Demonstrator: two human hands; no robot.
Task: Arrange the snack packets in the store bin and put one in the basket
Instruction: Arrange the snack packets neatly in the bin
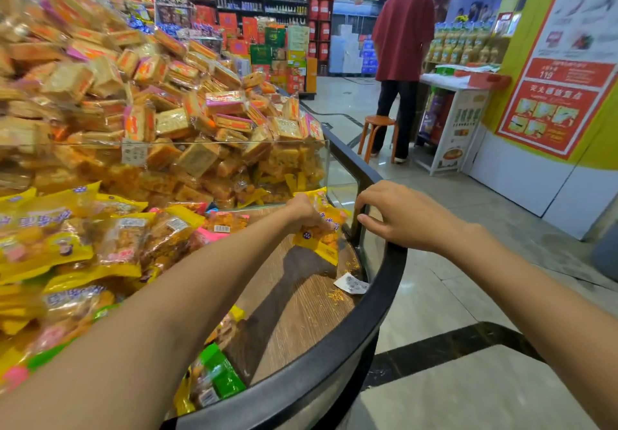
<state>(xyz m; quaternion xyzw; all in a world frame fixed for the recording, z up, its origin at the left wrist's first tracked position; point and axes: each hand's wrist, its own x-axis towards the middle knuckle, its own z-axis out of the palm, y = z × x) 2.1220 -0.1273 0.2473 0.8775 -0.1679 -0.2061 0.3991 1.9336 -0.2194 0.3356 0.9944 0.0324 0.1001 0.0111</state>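
Observation:
My left hand (306, 210) grips a yellow snack packet (322, 235) and holds it just above the wooden floor of the store bin (301, 295), near the bin's far right corner. My right hand (398, 215) hovers over the bin's black rim (384, 299), fingers loosely curled, holding nothing. A heap of yellow, pink and green snack packets (67, 249) fills the left side of the bin. No basket is in view.
Behind a clear divider (234, 145) lies a tall pile of wrapped orange cracker packs (150, 95). A paper tag (351, 284) lies on the bin floor by the rim. On the right a person (401, 48) stands at a counter beside an orange stool (378, 135).

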